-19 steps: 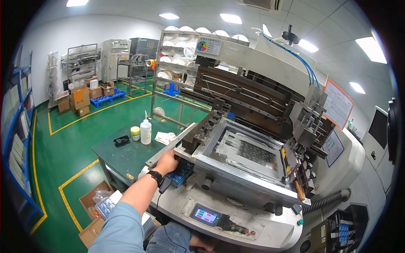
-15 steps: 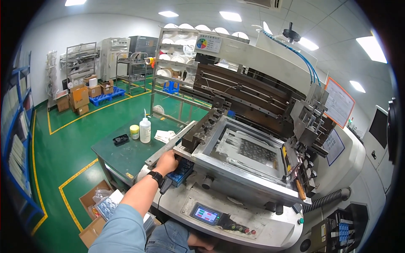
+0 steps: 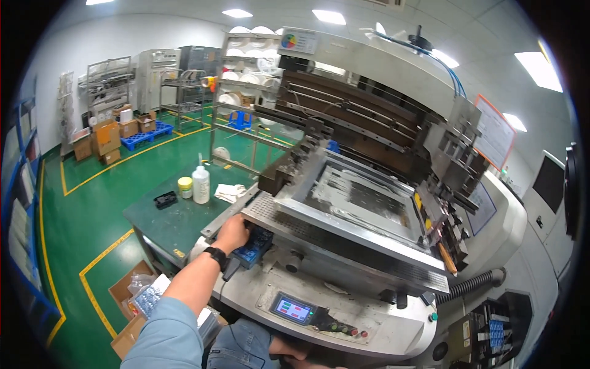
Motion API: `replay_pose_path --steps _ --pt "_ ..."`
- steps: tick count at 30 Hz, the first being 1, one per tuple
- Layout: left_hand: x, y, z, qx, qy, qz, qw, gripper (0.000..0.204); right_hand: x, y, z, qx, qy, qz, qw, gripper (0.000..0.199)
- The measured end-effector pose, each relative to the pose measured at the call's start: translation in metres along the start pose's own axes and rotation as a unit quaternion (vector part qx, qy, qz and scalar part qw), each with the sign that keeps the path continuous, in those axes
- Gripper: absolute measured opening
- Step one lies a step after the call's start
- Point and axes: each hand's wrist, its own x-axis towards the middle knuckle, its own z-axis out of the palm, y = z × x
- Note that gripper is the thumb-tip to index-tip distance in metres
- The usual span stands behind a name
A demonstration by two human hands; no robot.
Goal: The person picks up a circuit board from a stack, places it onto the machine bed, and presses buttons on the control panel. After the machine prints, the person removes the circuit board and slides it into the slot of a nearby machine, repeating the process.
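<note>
Blue board: a flat blue patterned piece (image 3: pixel 257 243) sits below the edge of the perforated metal plate (image 3: pixel 264 212), just beside the left hand (image 3: pixel 233 234).
Handling: likely light and stiff, its patterned face probably easy to scratch; best taken by opposite edges, clear of the middle.
Left hand: curled at the board's near-left side; the fingertips are hidden, so whether the fingers pinch it or merely touch it cannot be told.
Right hand: outside the view.
Black plug-like part: rests near the wrist (image 3: pixel 230 269), trailing a cord.
Printing machine: a silver frame (image 3: pixel 362 235) with grey-smeared mesh lies above the plate.
Desk: a green top (image 3: pixel 153 218) carries a white bottle (image 3: pixel 201 186).
</note>
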Motion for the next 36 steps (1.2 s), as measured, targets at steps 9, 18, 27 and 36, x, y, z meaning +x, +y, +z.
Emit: replay_pose_path --steps 9,18,27,36 --pt "-0.021 -0.054 0.047 0.033 -0.007 -0.024 0.999 0.027 -0.008 -0.082 0.068 -0.447 -0.127 -0.258 0.847 0.041" --pt "-0.040 -0.044 0.046 -0.024 0.027 0.014 0.999 0.029 -0.089 -0.323 0.150 -0.491 0.086 -0.649 0.575 0.019" --pt "-0.038 -0.044 0.049 -0.059 0.034 0.022 0.997 0.024 0.018 -0.428 0.131 -0.484 0.266 -0.537 0.638 0.025" --pt "-0.033 -0.051 0.056 -0.061 0.032 0.019 0.997 0.026 0.050 -0.434 0.149 -0.499 0.269 -0.473 0.674 0.033"
